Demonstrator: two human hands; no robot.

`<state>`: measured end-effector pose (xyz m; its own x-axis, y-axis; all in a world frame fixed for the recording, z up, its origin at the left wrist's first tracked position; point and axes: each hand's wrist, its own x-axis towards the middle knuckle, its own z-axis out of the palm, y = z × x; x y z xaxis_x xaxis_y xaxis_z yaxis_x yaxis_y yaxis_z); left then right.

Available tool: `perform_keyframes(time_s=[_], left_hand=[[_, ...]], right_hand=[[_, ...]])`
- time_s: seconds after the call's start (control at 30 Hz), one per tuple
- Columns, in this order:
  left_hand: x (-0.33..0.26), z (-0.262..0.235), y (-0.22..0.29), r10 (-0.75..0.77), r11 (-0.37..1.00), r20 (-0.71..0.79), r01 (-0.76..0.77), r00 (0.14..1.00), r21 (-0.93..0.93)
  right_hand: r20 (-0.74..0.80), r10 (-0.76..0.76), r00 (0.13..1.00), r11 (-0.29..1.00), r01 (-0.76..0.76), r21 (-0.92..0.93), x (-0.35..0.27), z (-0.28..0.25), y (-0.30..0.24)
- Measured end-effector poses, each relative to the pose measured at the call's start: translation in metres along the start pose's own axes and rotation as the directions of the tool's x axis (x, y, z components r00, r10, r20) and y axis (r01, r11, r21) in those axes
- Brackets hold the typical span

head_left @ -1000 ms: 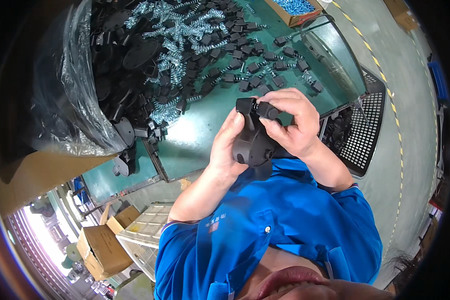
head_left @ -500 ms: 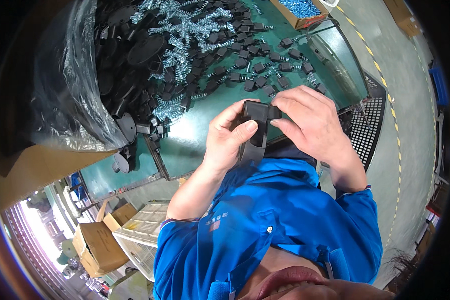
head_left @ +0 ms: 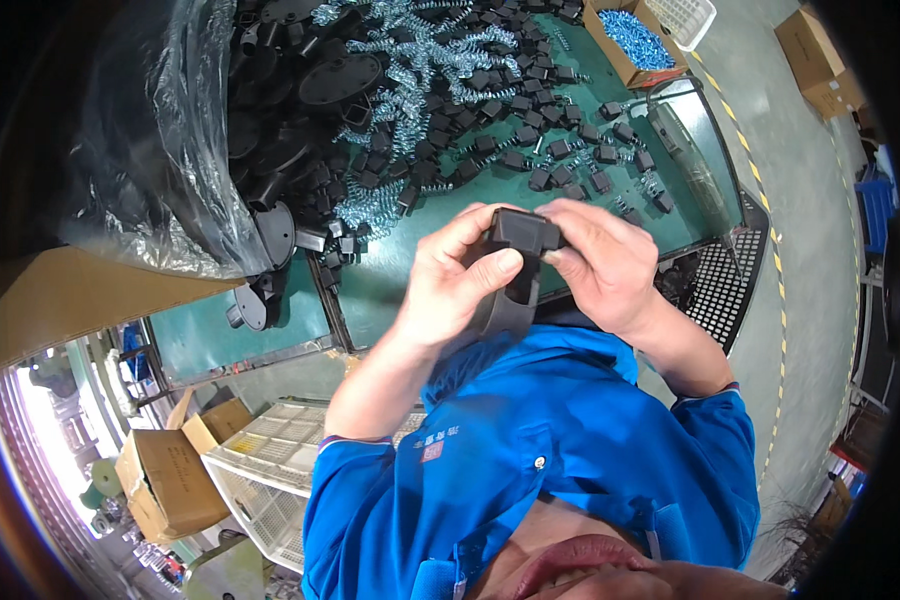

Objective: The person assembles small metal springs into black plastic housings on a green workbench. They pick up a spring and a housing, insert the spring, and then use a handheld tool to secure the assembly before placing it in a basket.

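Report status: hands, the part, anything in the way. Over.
Left hand and right hand both grip black plastic part above green table. Small black cap at its top end. Nothing blocking.

Black plastic part (head_left: 518, 270) in the hands. Table top (head_left: 410, 290) dark green. Small caps (head_left: 530, 130) black; springs (head_left: 410, 50) silvery. Shirt (head_left: 530, 460) bright blue. Cardboard box (head_left: 625, 60) brown, holding blue pieces (head_left: 632, 35). Perforated crate (head_left: 725, 280) black. Floor (head_left: 800, 200) grey with a yellow dashed line.
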<state>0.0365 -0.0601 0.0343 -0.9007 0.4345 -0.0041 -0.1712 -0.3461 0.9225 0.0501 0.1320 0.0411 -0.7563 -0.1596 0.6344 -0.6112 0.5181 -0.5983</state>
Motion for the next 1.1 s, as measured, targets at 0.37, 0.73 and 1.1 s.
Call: perform_keyframes(time_s=[0.37,0.73,1.1], left_hand=[[0.029,-0.014,-0.014,-0.016,0.217,0.328,-0.317,0.945,0.923],[0.038,0.005,-0.023,0.04,0.125,0.392,-0.394,0.919,0.911],[0.041,0.006,-0.029,-0.004,0.086,0.387,-0.385,0.922,0.919]], right_hand=[[0.297,-0.108,0.949,0.818,0.254,-0.517,-0.046,0.024,0.051],[0.081,0.532,0.843,0.48,-0.222,-0.848,-0.013,-0.126,0.104],[-0.087,0.547,0.833,0.739,-0.529,-0.417,-0.038,-0.138,0.126]])
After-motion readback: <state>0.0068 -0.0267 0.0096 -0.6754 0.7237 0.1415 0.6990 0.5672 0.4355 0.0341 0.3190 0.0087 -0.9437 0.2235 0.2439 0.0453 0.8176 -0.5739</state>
